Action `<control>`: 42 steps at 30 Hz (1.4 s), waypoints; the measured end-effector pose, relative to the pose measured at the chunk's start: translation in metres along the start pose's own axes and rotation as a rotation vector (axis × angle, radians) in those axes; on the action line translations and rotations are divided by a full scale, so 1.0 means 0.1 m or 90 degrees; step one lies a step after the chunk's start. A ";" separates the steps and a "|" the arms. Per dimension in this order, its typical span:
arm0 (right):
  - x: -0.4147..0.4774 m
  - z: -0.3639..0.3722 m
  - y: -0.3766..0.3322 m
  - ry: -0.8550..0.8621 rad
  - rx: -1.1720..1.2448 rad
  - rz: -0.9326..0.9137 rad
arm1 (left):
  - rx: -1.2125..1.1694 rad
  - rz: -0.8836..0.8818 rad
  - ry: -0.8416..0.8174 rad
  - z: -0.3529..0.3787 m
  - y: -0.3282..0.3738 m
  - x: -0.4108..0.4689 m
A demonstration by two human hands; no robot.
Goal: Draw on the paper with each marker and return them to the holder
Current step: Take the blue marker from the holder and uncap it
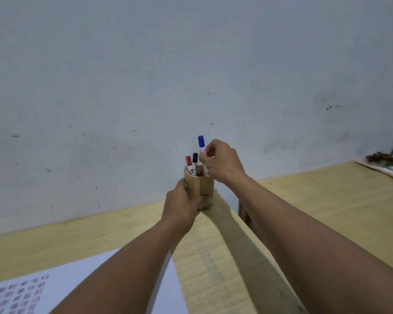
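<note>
A wooden marker holder stands at the far edge of the table against the wall. My left hand wraps around its left side and base. Inside it stand a red-capped marker and a black-capped marker. My right hand pinches the white barrel of a blue-capped marker, which is upright and raised, its lower end still inside the holder's mouth. The white paper lies at the lower left, covered with several small coloured marks, partly hidden by my left forearm.
The wooden table ends at a pale wall. A gap separates it from a second wooden table on the right, where a brown clump lies on some sheets at the far right.
</note>
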State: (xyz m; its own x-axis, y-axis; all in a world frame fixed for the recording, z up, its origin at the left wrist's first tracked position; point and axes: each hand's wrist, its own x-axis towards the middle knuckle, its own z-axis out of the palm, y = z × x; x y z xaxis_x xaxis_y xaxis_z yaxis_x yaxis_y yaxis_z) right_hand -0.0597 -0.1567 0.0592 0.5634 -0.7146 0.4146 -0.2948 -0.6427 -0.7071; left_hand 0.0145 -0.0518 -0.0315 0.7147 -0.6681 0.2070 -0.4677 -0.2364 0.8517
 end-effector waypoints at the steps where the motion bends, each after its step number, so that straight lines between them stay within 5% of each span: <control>1: -0.02 -0.03 -0.05 0.014 0.011 -0.011 | -0.006 -0.009 0.002 -0.01 0.02 -0.01; 7: -0.14 -0.21 -0.36 0.056 0.003 -0.081 | 0.032 -0.015 0.048 -0.29 0.20 -0.13; 14: -0.54 -0.15 -0.66 -0.051 -0.082 -0.131 | -0.067 0.034 0.179 -1.00 0.49 -0.48; 21: -0.98 0.00 -0.95 -0.123 -0.121 -0.172 | -0.150 0.069 0.171 -1.57 0.56 -0.90; 27: -1.41 0.02 -1.28 -0.012 -0.109 -0.186 | -0.172 0.061 0.232 -1.90 0.54 -1.17; 30: -1.69 0.16 -1.45 -0.010 -0.009 -0.083 | -0.199 0.049 0.262 -2.06 0.51 -1.30; 35: -1.95 0.38 -1.75 -0.207 0.567 0.315 | -0.184 0.047 0.198 -2.30 0.38 -1.50; 38: -2.00 0.54 -1.88 -0.193 0.765 0.380 | -0.158 0.044 0.189 -2.43 0.29 -1.60; 42: -2.05 0.68 -2.00 -0.171 0.824 0.358 | -0.168 0.022 0.207 -2.60 0.23 -1.66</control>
State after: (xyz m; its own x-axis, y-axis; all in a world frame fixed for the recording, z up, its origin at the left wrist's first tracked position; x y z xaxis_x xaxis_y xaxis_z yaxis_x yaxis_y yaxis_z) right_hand -0.0637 0.1370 0.0767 0.7790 -0.6181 -0.1054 0.2908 0.5051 -0.8126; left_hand 0.0205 0.2373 0.0785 0.8472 -0.4055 0.3434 -0.3760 -0.0009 0.9266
